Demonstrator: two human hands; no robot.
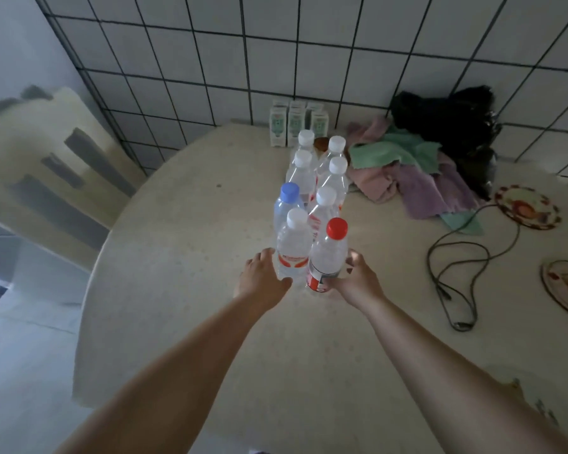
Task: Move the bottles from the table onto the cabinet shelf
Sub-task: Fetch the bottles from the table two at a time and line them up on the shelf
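Bottles stand in two tight rows on the counter (184,290), running from the middle of the view up toward twelve o'clock, and both hands are at the nearest pair. The left hand (264,278) is curled part-open against the seven o'clock side of the white-capped bottle (294,247); its thumb touches the base, but whether the fingers have closed round it I cannot tell. The right hand (354,278) is wrapped round the lower body of the red-capped bottle (328,257), fingers at its four o'clock side, thumb across the label. The bottle appears gripped, though it sits on the counter or barely off it.

Directly behind this pair, at twelve o'clock, are the blue-capped bottle (287,204) and another white-capped one (325,208), touching or nearly so. That crowding is the main risk: pulling the front two out at an angle would likely knock the row behind (clear bottles, probably full and top-heavy), and one falling could take the rest down in a line. A low grip near the base also leaves the tops free to tilt, so a quick lift might swing a cap into its neighbour.

At three o'clock a cable (453,257) loops across the counter, with a plate (525,208) beyond it at two o'clock; a wide sweep of the right arm could snag them. No cabinet shelf shows here, so the carry means turning away with both hands full.
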